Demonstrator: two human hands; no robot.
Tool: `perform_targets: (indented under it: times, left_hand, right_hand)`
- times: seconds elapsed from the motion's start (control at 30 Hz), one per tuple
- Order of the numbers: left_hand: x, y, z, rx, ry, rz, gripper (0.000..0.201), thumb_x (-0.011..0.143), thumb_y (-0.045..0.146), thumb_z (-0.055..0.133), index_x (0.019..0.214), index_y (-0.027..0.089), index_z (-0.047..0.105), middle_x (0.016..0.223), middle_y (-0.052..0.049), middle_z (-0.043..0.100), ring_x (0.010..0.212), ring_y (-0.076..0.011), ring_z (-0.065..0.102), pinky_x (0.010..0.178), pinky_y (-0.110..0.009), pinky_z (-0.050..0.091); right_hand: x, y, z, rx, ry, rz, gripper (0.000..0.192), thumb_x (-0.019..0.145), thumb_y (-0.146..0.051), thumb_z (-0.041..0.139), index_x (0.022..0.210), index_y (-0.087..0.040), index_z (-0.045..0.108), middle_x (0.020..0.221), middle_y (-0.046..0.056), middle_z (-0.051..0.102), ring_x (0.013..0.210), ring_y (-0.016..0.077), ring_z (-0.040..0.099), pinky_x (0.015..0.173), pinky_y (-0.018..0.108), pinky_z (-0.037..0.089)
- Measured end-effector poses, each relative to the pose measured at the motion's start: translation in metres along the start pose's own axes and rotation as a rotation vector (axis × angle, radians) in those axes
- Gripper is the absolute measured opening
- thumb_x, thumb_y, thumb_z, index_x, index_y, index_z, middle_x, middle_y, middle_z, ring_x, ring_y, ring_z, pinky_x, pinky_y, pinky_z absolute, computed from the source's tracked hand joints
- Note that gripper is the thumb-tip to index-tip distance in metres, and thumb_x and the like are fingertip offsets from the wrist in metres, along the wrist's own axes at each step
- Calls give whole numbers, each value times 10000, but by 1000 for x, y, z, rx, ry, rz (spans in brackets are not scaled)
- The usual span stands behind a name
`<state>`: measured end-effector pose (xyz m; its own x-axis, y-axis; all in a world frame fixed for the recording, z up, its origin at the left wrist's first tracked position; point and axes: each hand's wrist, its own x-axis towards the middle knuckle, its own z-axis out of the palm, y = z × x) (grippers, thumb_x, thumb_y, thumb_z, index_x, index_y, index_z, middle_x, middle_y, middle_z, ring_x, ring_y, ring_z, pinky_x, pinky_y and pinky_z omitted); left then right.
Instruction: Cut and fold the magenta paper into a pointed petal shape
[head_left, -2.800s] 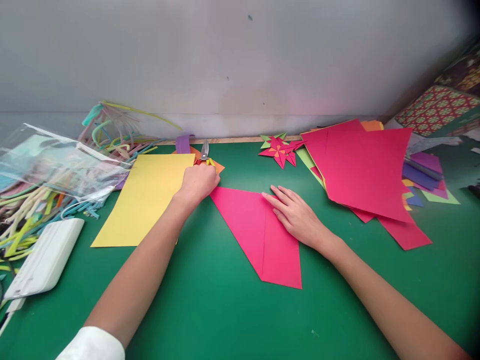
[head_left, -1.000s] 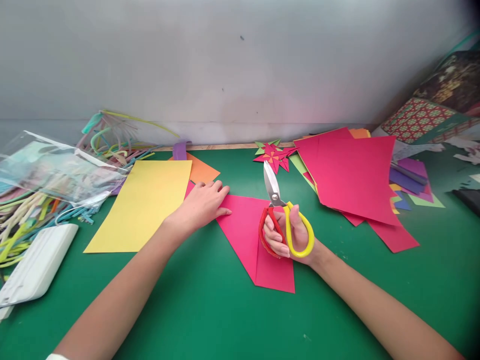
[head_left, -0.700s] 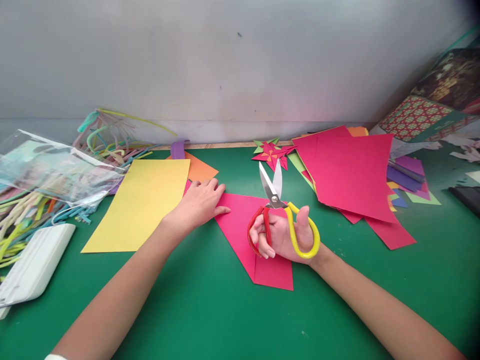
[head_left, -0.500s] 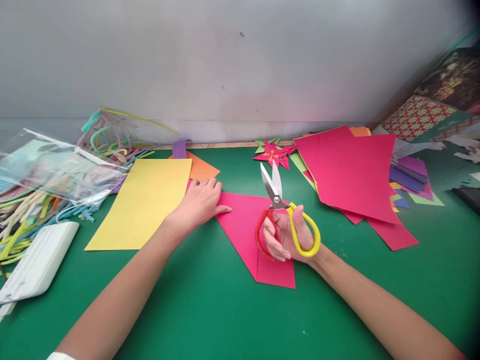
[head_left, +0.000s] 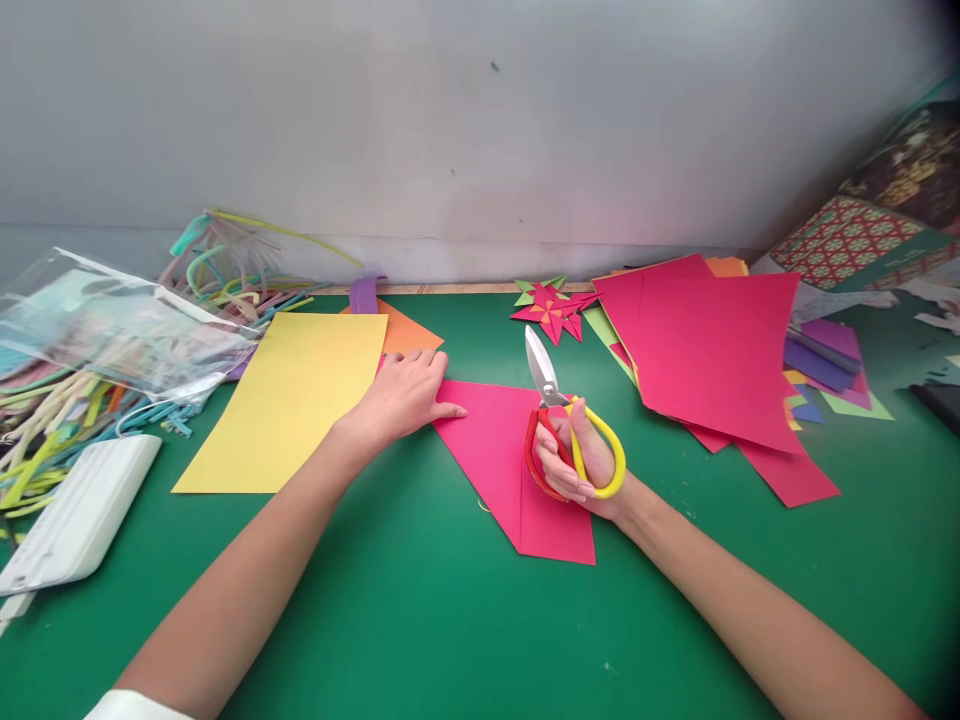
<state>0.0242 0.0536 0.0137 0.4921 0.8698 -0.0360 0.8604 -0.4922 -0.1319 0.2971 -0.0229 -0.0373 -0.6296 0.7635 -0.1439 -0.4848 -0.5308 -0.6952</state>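
My right hand (head_left: 574,455) grips scissors (head_left: 551,390) with one yellow and one red handle, thumb in the yellow loop and fingers in the red. Their blades are closed together, pointing up and away above a pink sheet of paper (head_left: 491,455) with a crease near its right part. Palm down, my left hand (head_left: 405,390) rests on the far left corner of that sheet, thumb stretched apart on the pink and fingers bent. Beside it lies a yellow sheet (head_left: 281,400), partly covered by my forearm. What lies beneath the left palm is hidden.
Pipe cleaners (head_left: 52,440), a clear plastic bag (head_left: 127,320) and a white device (head_left: 82,510) lie left. Folded paper stars (head_left: 551,310) sit near the wall. At right are stacked pink sheets (head_left: 712,350), purple paper (head_left: 825,355) and a patterned box (head_left: 847,240).
The scissor blades have gone from open to closed, and the handles have come closer together. My left hand stays on the pink sheet. A small yellow curl now shows by its left edge.
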Motion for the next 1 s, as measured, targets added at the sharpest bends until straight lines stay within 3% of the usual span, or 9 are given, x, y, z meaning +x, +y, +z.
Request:
perform_targets:
  times: [0.17, 0.37, 0.47, 0.57, 0.67, 0.77, 0.87, 0.93, 1.0]
  left_hand:
    - [5, -4, 3, -27, 10, 16, 561, 935, 704, 617, 1077, 161, 634, 1122, -174, 693, 1048, -353, 642, 881, -428, 415]
    - [9, -12, 4, -183, 30, -57, 480, 1027, 597, 465, 812, 198, 622, 953, -128, 681, 920, -302, 643, 784, -398, 423]
    - [8, -23, -6, -419, -63, -108, 471, 1003, 628, 474, 837, 212, 620, 830, -71, 686, 765, -253, 634, 678, -352, 411]
    - [2, -36, -21, -711, -131, -147, 448, 997, 628, 489, 1005, 221, 675, 900, -50, 730, 792, -230, 660, 672, -315, 449]
    - [-6, -50, -31, -988, -82, -180, 502, 990, 664, 496, 1095, 213, 690, 995, -65, 766, 923, -230, 700, 778, -309, 519]
    - [-11, -61, -27, -1300, -57, -183, 599, 1012, 698, 436, 1290, 207, 636, 970, -95, 784, 956, -246, 734, 887, -373, 563]
    - [-10, -60, -14, -1532, -176, -99, 721, 1011, 741, 381, 1483, 216, 532, 1200, -172, 770, 1092, -287, 731, 908, -412, 582]
    - [-8, -53, -5, -1641, -230, -57, 805, 984, 802, 351, 1556, 250, 475, 1500, -199, 619, 1205, -319, 702, 908, -428, 599]
    - [-7, -47, 0, -1727, -220, -14, 938, 920, 893, 339, 1620, 272, 399, 1630, -207, 483, 1307, -362, 655, 944, -456, 596]
  right_hand:
    - [2, 0, -1, -17, -18, 9, 696, 945, -865, 385, 744, -212, 521, 391, -77, 479, 233, 53, 234, 264, 157, 290]
    - [3, 0, -3, -32, 14, -5, 688, 956, -855, 383, 748, -213, 515, 410, -87, 469, 242, 46, 219, 265, 154, 270]
    - [4, 0, -4, -30, 8, -3, 689, 953, -858, 387, 749, -212, 516, 410, -85, 473, 245, 48, 226, 269, 155, 271]
    - [4, -1, -4, -30, 5, -5, 693, 949, -860, 394, 743, -211, 520, 405, -82, 473, 244, 52, 235, 269, 158, 272]
    - [4, -1, -3, -21, 14, -14, 686, 956, -849, 404, 742, -209, 523, 416, -76, 488, 248, 49, 238, 273, 155, 274]
    - [3, -2, -2, -10, 22, -10, 696, 937, -868, 410, 739, -210, 516, 418, -73, 490, 251, 46, 236, 273, 154, 267]
    - [3, -1, -4, -4, 41, -13, 688, 941, -858, 428, 748, -205, 525, 424, -74, 496, 247, 44, 234, 266, 152, 254]
    - [2, -1, -5, -2, 50, -20, 685, 949, -851, 422, 751, -203, 528, 431, -73, 502, 244, 42, 234, 263, 151, 252]
    - [1, 0, -6, -2, 47, -24, 689, 949, -854, 413, 747, -206, 525, 428, -73, 499, 242, 44, 235, 261, 153, 255]
